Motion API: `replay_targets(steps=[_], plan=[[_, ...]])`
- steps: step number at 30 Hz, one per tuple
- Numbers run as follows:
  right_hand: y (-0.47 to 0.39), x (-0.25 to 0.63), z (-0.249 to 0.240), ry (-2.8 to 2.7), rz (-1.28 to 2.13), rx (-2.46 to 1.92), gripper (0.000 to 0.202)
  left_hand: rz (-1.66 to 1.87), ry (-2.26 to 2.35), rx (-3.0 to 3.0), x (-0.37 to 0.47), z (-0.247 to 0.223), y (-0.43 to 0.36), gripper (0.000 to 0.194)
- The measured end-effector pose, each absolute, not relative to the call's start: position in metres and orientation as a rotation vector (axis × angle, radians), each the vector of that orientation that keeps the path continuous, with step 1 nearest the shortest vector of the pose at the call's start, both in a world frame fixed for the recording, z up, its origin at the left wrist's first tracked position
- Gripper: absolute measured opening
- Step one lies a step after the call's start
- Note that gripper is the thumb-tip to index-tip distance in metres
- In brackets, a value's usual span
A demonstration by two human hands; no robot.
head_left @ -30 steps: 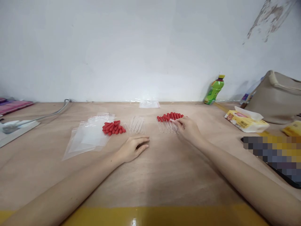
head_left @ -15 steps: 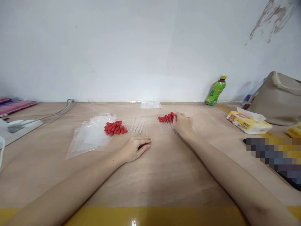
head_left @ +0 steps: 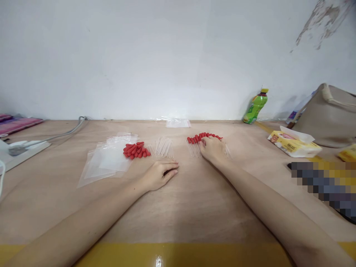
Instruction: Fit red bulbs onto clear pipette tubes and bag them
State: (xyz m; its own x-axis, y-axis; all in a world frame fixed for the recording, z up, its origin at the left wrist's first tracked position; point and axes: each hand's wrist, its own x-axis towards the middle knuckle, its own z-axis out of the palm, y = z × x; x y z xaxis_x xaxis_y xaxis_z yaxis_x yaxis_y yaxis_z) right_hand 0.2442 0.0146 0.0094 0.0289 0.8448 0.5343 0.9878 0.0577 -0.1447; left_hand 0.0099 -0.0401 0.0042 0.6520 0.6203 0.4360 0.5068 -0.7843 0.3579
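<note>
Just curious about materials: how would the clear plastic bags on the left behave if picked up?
The clear plastic bags look thin and see-through, so one would probably be light and floppy. They lie flat and overlapping, so a neighbour might cling or slide along. Shiny patches on them hint at a slippery surface.
</note>
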Motion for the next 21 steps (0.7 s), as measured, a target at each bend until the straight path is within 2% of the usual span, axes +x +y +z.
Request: replay_targets(steps=[16,18,21], plan=[[0.000,0.211,-0.002,-2.050,-0.308,-1.607,0.026,0.865,0.938,2.735,0.010,0.004,-0.041,0.025],[-0.002,0.213,-0.002,-2.014,-0.269,-1.592,0.024,0.972,1.109,2.771,0.008,0.007,-0.042,0.022],[-0.002,0.214,-0.002,-1.938,-0.216,-1.640,0.023,1.084,1.611,2.769,-0.004,0.013,-0.038,0.021]])
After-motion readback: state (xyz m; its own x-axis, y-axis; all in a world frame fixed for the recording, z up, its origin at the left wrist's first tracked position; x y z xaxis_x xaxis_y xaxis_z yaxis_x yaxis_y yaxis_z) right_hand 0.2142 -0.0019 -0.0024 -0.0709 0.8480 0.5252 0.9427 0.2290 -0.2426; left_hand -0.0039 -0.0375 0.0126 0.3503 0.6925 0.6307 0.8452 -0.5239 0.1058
